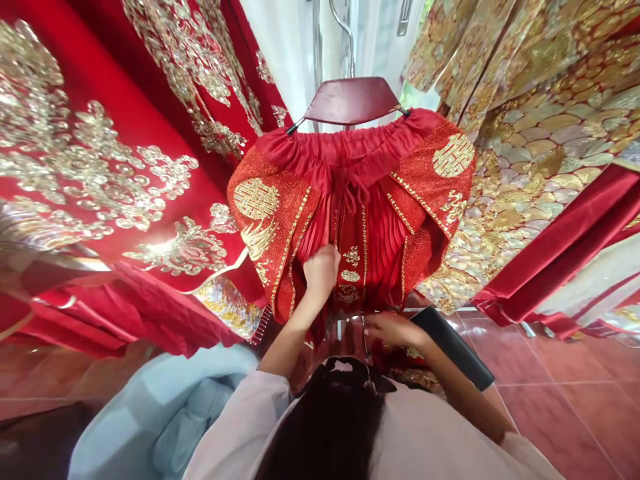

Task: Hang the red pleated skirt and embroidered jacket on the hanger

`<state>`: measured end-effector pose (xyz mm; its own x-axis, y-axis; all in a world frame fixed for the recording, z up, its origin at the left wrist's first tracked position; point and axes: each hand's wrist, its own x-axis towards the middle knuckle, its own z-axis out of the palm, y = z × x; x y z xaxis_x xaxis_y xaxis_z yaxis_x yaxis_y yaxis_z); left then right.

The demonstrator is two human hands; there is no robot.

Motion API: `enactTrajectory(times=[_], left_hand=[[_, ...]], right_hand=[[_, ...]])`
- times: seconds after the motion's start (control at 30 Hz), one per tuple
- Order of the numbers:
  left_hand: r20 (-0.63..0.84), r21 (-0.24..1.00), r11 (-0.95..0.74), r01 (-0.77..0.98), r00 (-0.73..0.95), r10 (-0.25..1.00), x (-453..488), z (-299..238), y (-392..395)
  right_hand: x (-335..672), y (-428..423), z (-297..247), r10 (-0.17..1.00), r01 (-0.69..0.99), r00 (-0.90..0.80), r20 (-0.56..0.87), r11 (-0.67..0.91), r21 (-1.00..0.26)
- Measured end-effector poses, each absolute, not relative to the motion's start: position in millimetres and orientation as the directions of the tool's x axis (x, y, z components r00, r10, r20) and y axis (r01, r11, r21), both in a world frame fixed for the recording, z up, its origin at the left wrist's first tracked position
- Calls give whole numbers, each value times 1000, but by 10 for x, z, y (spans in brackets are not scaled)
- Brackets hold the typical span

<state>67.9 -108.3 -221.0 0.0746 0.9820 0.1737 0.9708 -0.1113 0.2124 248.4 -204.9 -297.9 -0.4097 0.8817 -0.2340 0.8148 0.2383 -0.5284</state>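
A red pleated skirt (385, 247) with gold embroidery and beaded edging hangs in front of me. Its gathered waist is clipped to a dark red hanger (351, 100), and a small bow sits at the front. My left hand (321, 270) is closed on the pleated cloth, left of the embroidered centre panel. Lower down, my right hand (393, 329) is beside the skirt's bottom part, its fingers pointing left. Motion blur hides how those fingers are set and whether they hold anything. A clear, shiny shape beside them cannot be made out.
Red cloth with silver-gold beading (165, 173) hangs close at left, gold scale-patterned cloth (545, 133) at right. A black cylindrical object (454, 348) lies beyond my right forearm. At lower left is a pale blue rounded seat (130, 407). Reddish tiles (560, 400) cover the floor.
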Motion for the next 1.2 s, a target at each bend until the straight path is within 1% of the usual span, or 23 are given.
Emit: enactTrajectory(times=[0.03, 0.1, 0.13, 0.2, 0.23, 0.3, 0.37, 0.4, 0.43, 0.47, 0.5, 0.53, 0.57, 0.6, 0.67, 0.73, 0.8, 0.9, 0.97, 1.03, 1.1, 1.13, 1.2], left_hand=[[51, 168, -114, 979, 107, 993, 675, -2335, -1149], [-129, 122, -136, 983, 151, 980, 645, -2571, -1263], [-175, 118, -144, 982, 164, 971, 618, -2661, -1307], [-223, 115, -150, 982, 173, 959, 547, -2728, -1363], [-244, 117, -157, 981, 182, 953, 510, -2687, -1375], [-259, 151, -196, 969, 231, 938, 453, -2443, -1370], [-149, 218, -298, 929, 333, 931, 435, -2021, -1325], [65, 243, -409, 880, 406, 912, 439, -1776, -1284], [290, 221, -505, 834, 439, 851, 448, -1531, -1230], [461, 164, -574, 802, 453, 763, 457, -1304, -1165], [578, 103, -612, 784, 454, 678, 461, -1108, -1089], [644, 51, -622, 781, 450, 618, 456, -952, -1008], [672, 6, -631, 776, 464, 577, 439, -842, -926], [669, -34, -642, 766, 495, 554, 408, -776, -849], [621, -95, -673, 734, 572, 536, 311, -746, -731], [573, -125, -699, 704, 626, 528, 190, -789, -685], [553, -120, -719, 685, 647, 525, 79, -839, -712], [497, -72, -788, 611, 707, 503, -17, -887, -825], [443, -43, -828, 560, 753, 486, -26, -916, -904], [418, -48, -829, 557, 765, 490, -3, -949, -972], [437, -80, -800, 594, 742, 508, 35, -977, -1028], [447, -97, -785, 611, 732, 514, 56, -988, -1052], [432, -133, -770, 624, 736, 521, 95, -1003, -1086]], right_hand=[[2475, -1991, -2708, 892, 799, -419, -169, 273, -536], [2452, -1922, -2141, 929, 795, -348, 126, 364, -485], [2441, -1905, -1871, 908, 790, -310, 283, 412, -455], [2424, -1856, -1408, 789, 765, -271, 551, 524, -375], [2417, -1803, -1229, 715, 753, -271, 644, 574, -320], [2398, -1611, -975, 590, 734, -310, 745, 646, -206], [2364, -1321, -841, 535, 723, -380, 755, 680, -118], [2340, -1165, -807, 530, 722, -415, 739, 687, -88], [2315, -1018, -790, 535, 723, -445, 719, 688, -64], [2291, -892, -785, 544, 728, -466, 698, 684, -47], [2272, -795, -790, 556, 737, -477, 681, 675, -34], [2261, -730, -801, 567, 748, -481, 669, 663, -25], [2259, -695, -815, 578, 760, -478, 661, 650, -18], [2269, -685, -830, 586, 770, -475, 656, 638, -12], [2313, -710, -855, 598, 785, -475, 645, 619, 4], [2368, -757, -871, 606, 788, -488, 628, 615, 19], [2402, -807, -885, 603, 777, -505, 617, 629, 21], [2370, -932, -926, 578, 732, -553, 600, 682, 17], [2311, -1077, -968, 545, 668, -632, 551, 743, 32], [2264, -1269, -1000, 494, 580, -728, 474, 814, 42], [2267, -1486, -998, 449, 498, -786, 425, 867, 5], [2288, -1596, -985, 428, 452, -803, 415, 891, -43], [2352, -1804, -958, 377, 332, -846, 377, 926, -182]])
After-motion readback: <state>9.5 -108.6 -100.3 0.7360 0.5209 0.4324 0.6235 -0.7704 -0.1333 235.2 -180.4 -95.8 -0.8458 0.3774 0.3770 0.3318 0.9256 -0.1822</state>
